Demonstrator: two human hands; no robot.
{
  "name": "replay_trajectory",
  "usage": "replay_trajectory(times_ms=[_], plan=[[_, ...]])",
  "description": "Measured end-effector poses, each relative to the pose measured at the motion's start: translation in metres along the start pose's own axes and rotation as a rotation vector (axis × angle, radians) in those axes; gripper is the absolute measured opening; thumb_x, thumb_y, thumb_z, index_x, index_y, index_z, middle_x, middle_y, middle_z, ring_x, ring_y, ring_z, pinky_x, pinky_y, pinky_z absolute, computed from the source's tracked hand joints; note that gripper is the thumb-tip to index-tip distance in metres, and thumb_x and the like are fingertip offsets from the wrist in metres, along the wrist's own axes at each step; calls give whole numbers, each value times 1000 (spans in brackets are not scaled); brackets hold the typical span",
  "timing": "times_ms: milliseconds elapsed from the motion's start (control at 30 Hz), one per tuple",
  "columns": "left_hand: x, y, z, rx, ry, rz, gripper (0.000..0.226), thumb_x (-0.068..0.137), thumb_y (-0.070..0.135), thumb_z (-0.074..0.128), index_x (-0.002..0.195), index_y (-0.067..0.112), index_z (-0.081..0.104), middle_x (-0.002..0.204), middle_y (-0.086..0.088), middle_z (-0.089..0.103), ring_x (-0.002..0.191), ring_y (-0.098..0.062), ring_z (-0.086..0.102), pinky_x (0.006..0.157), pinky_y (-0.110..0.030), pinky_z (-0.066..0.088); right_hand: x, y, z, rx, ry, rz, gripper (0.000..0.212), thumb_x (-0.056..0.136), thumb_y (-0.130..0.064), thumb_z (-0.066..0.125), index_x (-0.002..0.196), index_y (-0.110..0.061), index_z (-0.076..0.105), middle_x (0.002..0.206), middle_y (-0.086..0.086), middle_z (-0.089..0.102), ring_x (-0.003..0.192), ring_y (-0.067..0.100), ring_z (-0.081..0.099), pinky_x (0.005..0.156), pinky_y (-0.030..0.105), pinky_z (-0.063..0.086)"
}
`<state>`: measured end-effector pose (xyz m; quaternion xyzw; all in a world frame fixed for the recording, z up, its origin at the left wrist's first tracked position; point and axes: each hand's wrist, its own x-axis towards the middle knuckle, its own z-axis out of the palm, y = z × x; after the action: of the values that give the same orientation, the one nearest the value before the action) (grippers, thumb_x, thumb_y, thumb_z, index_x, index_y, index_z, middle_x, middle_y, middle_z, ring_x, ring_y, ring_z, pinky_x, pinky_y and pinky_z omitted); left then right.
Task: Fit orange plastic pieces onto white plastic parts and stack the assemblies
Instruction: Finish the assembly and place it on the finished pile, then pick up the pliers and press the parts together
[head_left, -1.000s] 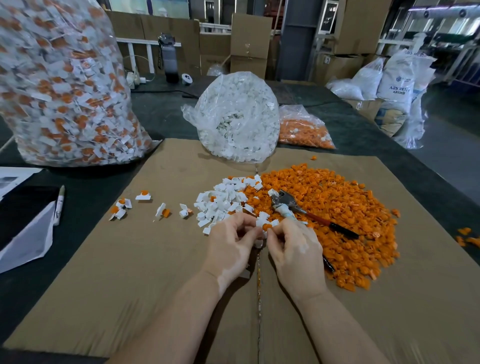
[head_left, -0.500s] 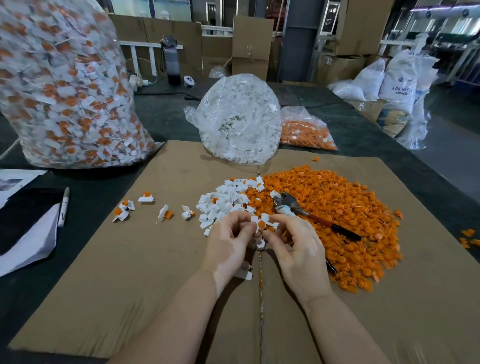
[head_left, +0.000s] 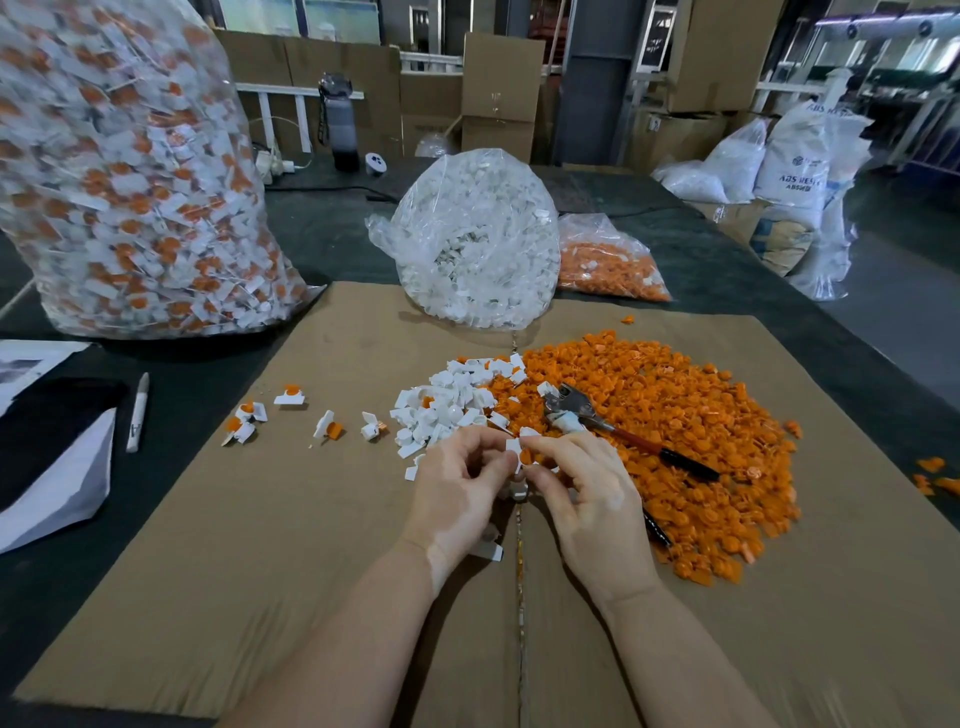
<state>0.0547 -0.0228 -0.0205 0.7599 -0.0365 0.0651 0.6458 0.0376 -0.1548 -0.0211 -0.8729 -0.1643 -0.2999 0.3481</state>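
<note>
White part w/ orange piece pinched btwn both hands' fingers.

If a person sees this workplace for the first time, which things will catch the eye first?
The wide heap of small orange plastic pieces on the brown cardboard sheet, right of centre, stands out most. At far left, a huge clear plastic bag of white-and-orange assemblies towers over the table. In the middle, the left hand and right hand pinch a small white plastic part together.

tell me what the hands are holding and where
Both hands, left hand and right hand, pinch a small white plastic part by its edges, orange plastic piece beneath.
</note>
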Motion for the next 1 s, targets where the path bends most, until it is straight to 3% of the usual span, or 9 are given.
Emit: replay_trajectory(times_ms=[100, 233, 433, 600, 700, 767, 833, 900, 1000], plan=[[-1, 1, 0, -9, 12, -10, 12, 85, 7, 64, 80, 18, 66, 66, -5, 63, 64, -17, 61, 70, -37, 52, 0, 0, 0, 1, 2, 1, 20, 81, -5, 70, 101, -9, 71, 85, 4, 63, 86, 10, 51, 79, 26, 43], [-2, 4, -1, 7, 1, 15, 2, 84, 10, 67, 86, 9, 66, 69, -16, 63, 69, -28, 62, 72, -39, 51, -1, 0, 0, 5, 3, 4, 20, 81, -5, 70, 100, -9, 71, 86, 4, 63, 87, 13, 53, 79, 29, 46], [-2, 6, 0, 3, -11, -4, 4, 84, 9, 67, 87, 7, 66, 67, -9, 63, 64, -13, 62, 73, -37, 53, -1, 0, 0, 4, -6, -3, 19, 80, -5, 71, 99, -9, 71, 86, 4, 63, 87, 11, 52, 77, 31, 47], [0, 3, 0, -23, -23, -13, 5, 85, 8, 66, 87, 4, 65, 68, -15, 61, 64, -18, 61, 71, -39, 52, 0, -1, -1, -15, -12, -5, 22, 80, -7, 72, 101, -9, 70, 88, 4, 64, 90, 13, 54, 78, 36, 49], [3, 3, 0, -52, -13, -41, 4, 85, 7, 65, 85, 4, 62, 67, -15, 61, 62, -18, 58, 66, -32, 48, 0, -1, -6, -115, 34, 95, 30, 78, -14, 75, 107, -11, 69, 96, 3, 66, 95, 23, 59, 82, 42, 45], [5, 2, 0, -50, -10, -55, 4, 85, 8, 65, 82, 7, 62, 65, -8, 61, 60, -13, 56, 61, -23, 45, 5, 1, -14, -281, 76, 261, 37, 84, -25, 69, 118, -12, 63, 109, 5, 64, 105, 26, 56, 88, 43, 36], [7, 2, 0, -26, -17, -66, 5, 86, 13, 64, 85, 8, 61, 67, -5, 62, 63, -11, 57, 63, -20, 45, 14, 8, -24, -505, -58, 481, 54, 90, -46, 52, 135, -16, 47, 131, 5, 51, 122, 23, 43, 98, 42, 28], [10, 2, 0, -26, -12, -80, 6, 87, 15, 63, 85, 10, 61, 69, -4, 63, 65, -10, 59, 62, -17, 45, 23, 15, -32, -660, -296, 623, 67, 88, -61, 41, 139, -19, 36, 142, 5, 38, 131, 23, 32, 107, 47, 21], [13, 6, 2, -45, 10, -101, 7, 88, 15, 62, 82, 13, 59, 73, -9, 66, 70, -16, 61, 59, -11, 43, 35, 21, -38, -665, -478, 693, 56, 85, -61, 46, 124, -20, 48, 140, 6, 35, 131, 26, 29, 110, 54, 12]])
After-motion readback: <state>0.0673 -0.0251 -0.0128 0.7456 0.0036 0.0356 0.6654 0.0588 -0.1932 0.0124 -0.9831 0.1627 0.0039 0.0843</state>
